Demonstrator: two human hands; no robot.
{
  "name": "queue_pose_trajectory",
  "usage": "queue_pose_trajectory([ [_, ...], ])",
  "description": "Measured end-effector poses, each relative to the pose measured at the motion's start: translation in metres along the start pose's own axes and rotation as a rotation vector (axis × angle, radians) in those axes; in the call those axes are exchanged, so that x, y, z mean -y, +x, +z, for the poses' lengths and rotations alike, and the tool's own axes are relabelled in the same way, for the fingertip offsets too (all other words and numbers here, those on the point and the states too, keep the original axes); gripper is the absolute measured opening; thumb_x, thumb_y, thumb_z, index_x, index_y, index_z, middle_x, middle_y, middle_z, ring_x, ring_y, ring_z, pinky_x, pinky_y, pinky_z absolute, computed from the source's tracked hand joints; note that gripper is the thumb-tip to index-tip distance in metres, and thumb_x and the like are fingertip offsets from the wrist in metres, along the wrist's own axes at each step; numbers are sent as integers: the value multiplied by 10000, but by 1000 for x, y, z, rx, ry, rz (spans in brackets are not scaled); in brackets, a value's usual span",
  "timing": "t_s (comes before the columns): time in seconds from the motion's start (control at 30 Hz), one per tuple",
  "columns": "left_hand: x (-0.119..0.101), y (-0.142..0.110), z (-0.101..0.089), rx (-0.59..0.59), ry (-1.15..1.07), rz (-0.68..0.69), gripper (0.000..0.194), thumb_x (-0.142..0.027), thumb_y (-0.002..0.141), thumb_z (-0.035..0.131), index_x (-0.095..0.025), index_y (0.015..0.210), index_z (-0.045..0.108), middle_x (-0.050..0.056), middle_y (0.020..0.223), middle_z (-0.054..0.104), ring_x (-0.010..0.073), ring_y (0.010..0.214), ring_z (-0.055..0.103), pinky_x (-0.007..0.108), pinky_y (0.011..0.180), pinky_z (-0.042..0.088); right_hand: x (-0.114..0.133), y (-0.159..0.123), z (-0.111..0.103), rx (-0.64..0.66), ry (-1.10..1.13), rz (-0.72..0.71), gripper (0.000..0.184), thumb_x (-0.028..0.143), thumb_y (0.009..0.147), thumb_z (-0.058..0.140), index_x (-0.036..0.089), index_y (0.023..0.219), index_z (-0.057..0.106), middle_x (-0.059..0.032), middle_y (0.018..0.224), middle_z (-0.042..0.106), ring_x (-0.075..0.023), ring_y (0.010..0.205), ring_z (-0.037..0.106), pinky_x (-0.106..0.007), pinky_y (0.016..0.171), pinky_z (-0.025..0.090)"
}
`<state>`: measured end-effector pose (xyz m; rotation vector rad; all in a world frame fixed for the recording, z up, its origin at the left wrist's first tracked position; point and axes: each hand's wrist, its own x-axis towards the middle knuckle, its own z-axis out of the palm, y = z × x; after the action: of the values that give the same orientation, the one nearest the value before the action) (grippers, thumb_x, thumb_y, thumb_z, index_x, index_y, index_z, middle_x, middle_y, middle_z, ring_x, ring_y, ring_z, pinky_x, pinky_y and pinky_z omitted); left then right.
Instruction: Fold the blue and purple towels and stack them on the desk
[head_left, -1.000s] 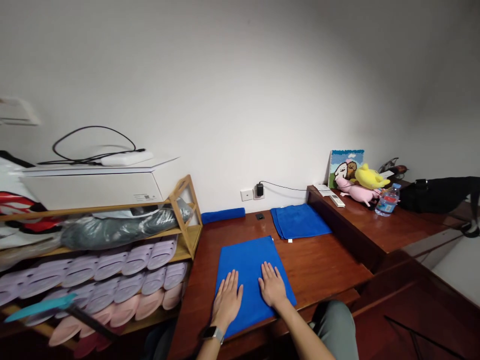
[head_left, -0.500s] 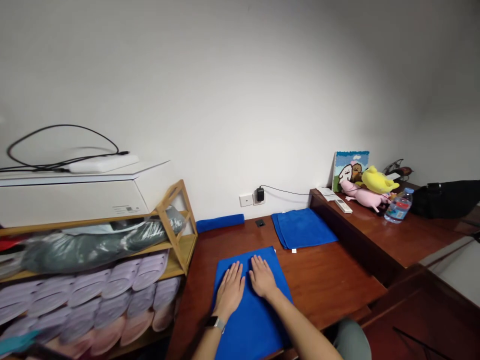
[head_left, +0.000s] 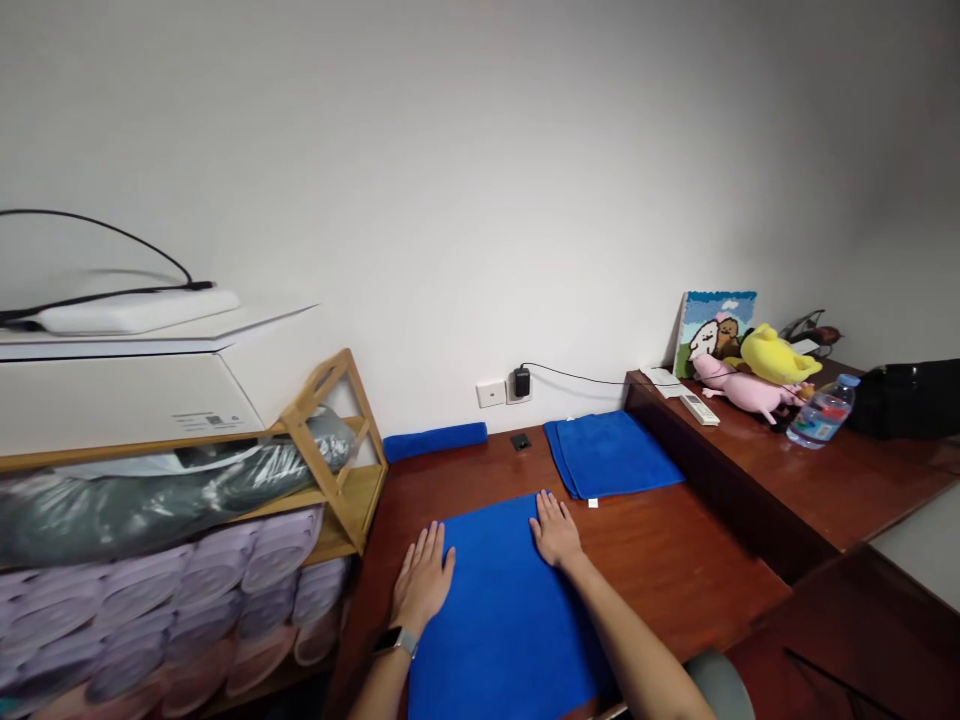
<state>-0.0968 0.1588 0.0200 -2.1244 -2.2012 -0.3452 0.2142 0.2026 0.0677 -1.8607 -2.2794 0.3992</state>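
Gripping nothing, my left hand (head_left: 422, 582) and right hand (head_left: 556, 535) lie flat at edges of the near cloth (head_left: 501, 610), seemingly smoothed, unrolled. The eleven-o'clock bundle (head_left: 435, 441) looks rolled.

No words here can be read. Far to the left of the left hand (head_left: 424, 578), the white box (head_left: 112, 398) has tiny print (head_left: 202, 422), too small to read. Just right of the right hand (head_left: 556, 530), a folded blue cloth (head_left: 626, 458) has a little white tag (head_left: 593, 503). Much farther right, the bottle (head_left: 823, 414) has a red and blue label (head_left: 831, 411), too blurry to read.
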Motion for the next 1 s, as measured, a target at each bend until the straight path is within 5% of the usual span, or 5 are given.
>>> queue_pose_trajectory([
  [0.2,-30,11,-11,-102,17,123,659,-423,1057,258,-81,1577,477,156,1668,457,276,1585,384,496,1330,262,51,3,5,-137,35,-117,659,412,1109,217,103,1687,291,-98,1752,214,-239,1645,147,-441,1343,91],
  [0.33,-59,18,-10,-3,-31,191,632,-419,1061,272,-145,1598,460,128,1701,411,272,1593,369,504,1316,294,82,7,22,-100,70,-250,642,426,1111,241,145,1681,331,-86,1729,304,-218,1626,231,-421,1335,163],
  [0.5,-38,18,-4,62,-15,98,706,-526,1054,290,-144,1643,360,127,1729,346,277,1615,319,515,1329,249,49,11,25,-38,36,-118,693,461,1106,220,94,1692,266,-119,1754,197,-240,1643,162,-440,1337,110],
  [0.77,-2,12,-17,68,-2,14,710,-489,1048,264,-105,1638,358,128,1719,362,262,1611,325,494,1324,260,-5,6,-17,37,36,28,694,434,1108,205,67,1697,211,-102,1767,160,-216,1647,127,-389,1332,96],
  [1.0,-58,-47,-20,-188,-21,192,608,-383,1075,245,-150,1587,475,108,1678,460,246,1573,406,473,1322,296,32,-67,27,-243,125,-161,641,454,1131,184,165,1698,268,-45,1752,225,-218,1637,179,-412,1340,166],
])
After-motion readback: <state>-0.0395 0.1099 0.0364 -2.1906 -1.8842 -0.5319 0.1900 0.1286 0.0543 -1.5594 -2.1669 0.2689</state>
